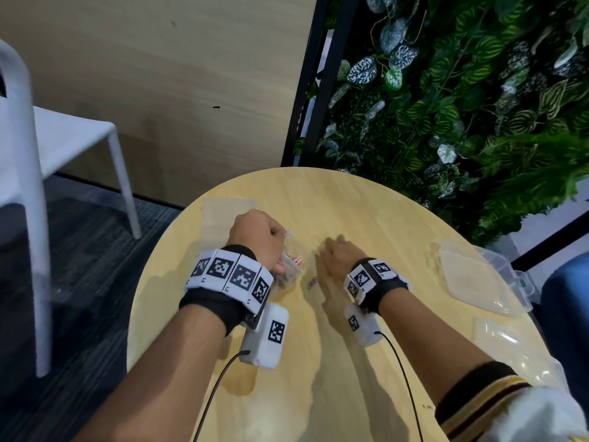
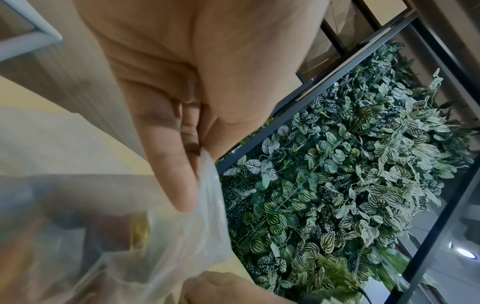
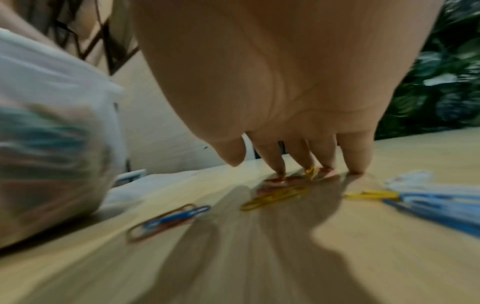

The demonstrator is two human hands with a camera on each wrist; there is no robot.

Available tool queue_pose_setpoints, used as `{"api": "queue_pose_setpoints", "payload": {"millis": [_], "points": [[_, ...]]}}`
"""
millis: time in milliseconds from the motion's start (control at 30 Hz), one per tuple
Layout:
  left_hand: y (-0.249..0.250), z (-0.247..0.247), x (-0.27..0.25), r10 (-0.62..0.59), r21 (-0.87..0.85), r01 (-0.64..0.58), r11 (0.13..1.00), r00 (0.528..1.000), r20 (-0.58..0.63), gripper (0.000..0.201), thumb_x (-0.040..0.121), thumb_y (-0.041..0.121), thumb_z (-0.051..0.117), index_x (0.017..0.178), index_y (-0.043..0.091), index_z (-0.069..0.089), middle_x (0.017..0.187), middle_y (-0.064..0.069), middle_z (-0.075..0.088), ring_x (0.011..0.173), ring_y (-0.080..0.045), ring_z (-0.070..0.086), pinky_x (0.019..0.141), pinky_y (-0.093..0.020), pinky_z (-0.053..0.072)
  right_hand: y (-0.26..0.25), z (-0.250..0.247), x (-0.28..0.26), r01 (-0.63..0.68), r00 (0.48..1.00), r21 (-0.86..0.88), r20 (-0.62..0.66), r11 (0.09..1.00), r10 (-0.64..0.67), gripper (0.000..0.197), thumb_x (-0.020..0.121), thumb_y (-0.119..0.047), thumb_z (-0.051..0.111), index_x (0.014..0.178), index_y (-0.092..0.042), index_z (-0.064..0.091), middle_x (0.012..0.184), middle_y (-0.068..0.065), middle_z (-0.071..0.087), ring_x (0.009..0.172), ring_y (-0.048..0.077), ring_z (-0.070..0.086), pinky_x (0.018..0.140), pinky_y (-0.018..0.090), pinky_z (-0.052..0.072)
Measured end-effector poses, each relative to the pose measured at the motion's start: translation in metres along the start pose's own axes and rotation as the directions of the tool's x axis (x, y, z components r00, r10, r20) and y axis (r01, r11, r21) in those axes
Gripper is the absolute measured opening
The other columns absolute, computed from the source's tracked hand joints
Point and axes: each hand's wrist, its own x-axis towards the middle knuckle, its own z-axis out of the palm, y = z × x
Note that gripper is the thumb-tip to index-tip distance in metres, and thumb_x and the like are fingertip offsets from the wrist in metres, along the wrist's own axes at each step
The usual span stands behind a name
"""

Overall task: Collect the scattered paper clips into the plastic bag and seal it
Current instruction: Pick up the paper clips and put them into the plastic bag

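My left hand [image 1: 258, 237] grips the top of a clear plastic bag [image 1: 291, 266] that holds several coloured paper clips, its bottom resting on the round wooden table [image 1: 318, 362]. In the left wrist view the left hand [image 2: 182, 156] pinches the bag's [image 2: 182, 236] edge between thumb and fingers. To its right, my right hand [image 1: 338, 253] is palm down with straight fingers. In the right wrist view the right hand [image 3: 298, 164] presses its fingertips on loose clips. A yellow clip [image 3: 275, 196], a blue and red pair [image 3: 168, 220] and blue clips [image 3: 428, 203] lie nearby. The bag [image 3: 52, 164] is at the left.
A clear plastic box [image 1: 478, 279] with an open lid sits at the table's right edge. A flat clear bag [image 1: 223, 212] lies at the far left of the table. A white chair [image 1: 63, 145] stands to the left, a plant wall [image 1: 462, 90] behind.
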Motion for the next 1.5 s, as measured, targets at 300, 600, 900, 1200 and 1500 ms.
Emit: {"api": "queue_pose_setpoints", "payload": {"millis": [300, 600, 900, 1200, 1500], "points": [[-0.004, 0.003, 0.002, 0.011, 0.052, -0.010, 0.999, 1.000, -0.023, 0.026, 0.097, 0.006, 0.055, 0.088, -0.008, 0.074, 0.068, -0.021, 0.074, 0.053, -0.030, 0.073, 0.063, -0.046, 0.064, -0.045, 0.031, -0.092, 0.204, 0.978, -0.143, -0.013, 0.968, -0.208, 0.058, 0.085, -0.019, 0.040, 0.141, -0.005, 0.032, 0.146, 0.016, 0.029, 0.128, 0.038, 0.037, 0.100, 0.045, 0.039], [-0.004, 0.000, -0.002, 0.033, 0.085, -0.032, 0.996, 0.999, -0.013, 0.024, 0.096, 0.006, 0.057, 0.081, 0.001, 0.075, 0.064, -0.019, 0.073, 0.056, -0.032, 0.073, 0.066, -0.043, 0.064, -0.027, 0.030, -0.102, 0.227, 0.961, -0.226, -0.105, 0.947, -0.255, 0.025, 0.085, -0.009, 0.046, 0.095, -0.002, 0.068, 0.098, 0.014, 0.063, 0.092, 0.031, 0.063, 0.078, 0.035, 0.051], [-0.003, 0.004, -0.004, 0.059, 0.127, -0.062, 0.990, 0.998, 0.023, 0.027, 0.097, 0.008, 0.053, 0.083, 0.004, 0.076, 0.071, -0.017, 0.075, 0.057, -0.031, 0.074, 0.066, -0.041, 0.064, 0.026, -0.011, -0.085, -0.069, 0.941, 0.665, -0.205, 0.743, 0.271, 0.003, 0.076, -0.014, 0.077, 0.075, -0.012, 0.078, 0.080, 0.005, 0.075, 0.073, 0.016, 0.066, 0.067, 0.025, 0.056], [-0.001, 0.007, -0.006, 0.051, 0.123, -0.051, 0.991, 0.999, 0.005, 0.027, 0.097, 0.007, 0.053, 0.088, -0.004, 0.075, 0.072, -0.016, 0.075, 0.052, -0.027, 0.073, 0.061, -0.042, 0.064, -0.044, -0.042, -0.098, 0.133, 0.990, 0.991, -0.134, 0.030, 0.039, 0.004, 0.082, 0.007, 0.066, 0.085, 0.007, 0.070, 0.086, 0.015, 0.071, 0.073, 0.022, 0.070, 0.076, 0.028, 0.060], [0.000, 0.004, -0.003, 0.038, 0.089, -0.037, 0.995, 0.999, -0.004, 0.022, 0.098, 0.013, 0.057, 0.088, 0.005, 0.075, 0.068, -0.016, 0.074, 0.055, -0.029, 0.073, 0.062, -0.041, 0.064, -0.032, -0.055, -0.092, 0.328, 0.936, 0.823, -0.350, 0.464, -0.043, 0.032, 0.090, 0.011, 0.046, 0.102, -0.004, 0.072, 0.100, 0.011, 0.072, 0.092, 0.018, 0.068, 0.080, 0.032, 0.060]]}}
